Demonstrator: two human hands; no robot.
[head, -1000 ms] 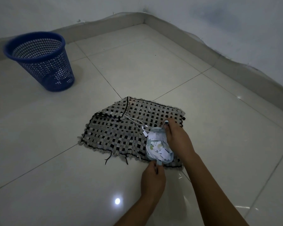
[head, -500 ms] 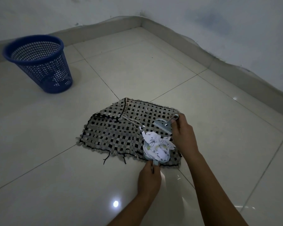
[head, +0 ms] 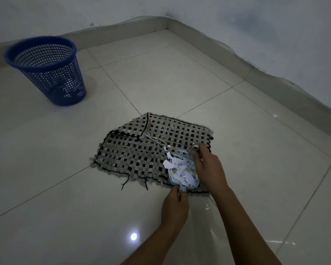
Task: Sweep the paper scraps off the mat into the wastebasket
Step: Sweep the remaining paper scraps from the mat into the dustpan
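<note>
A grey and black woven mat (head: 134, 150) lies on the tiled floor. At its near right corner a heap of white paper scraps (head: 182, 170) sits in a small pale blue dustpan (head: 180, 185). My left hand (head: 175, 206) grips the dustpan's handle at the mat's front edge. My right hand (head: 208, 167) holds a small pale blue brush (head: 191, 150) against the far side of the heap. The blue mesh wastebasket (head: 46, 69) stands upright on the floor, far to the left.
A loose white cord (head: 155, 139) lies across the middle of the mat. The walls and skirting meet in a corner at the back and run along the right. Open tiled floor lies between the mat and the wastebasket.
My right hand has drawn the brush back towards me, from the mat's far part onto the heap. The scraps are pushed closer together in the dustpan. My left hand stays on the handle.
</note>
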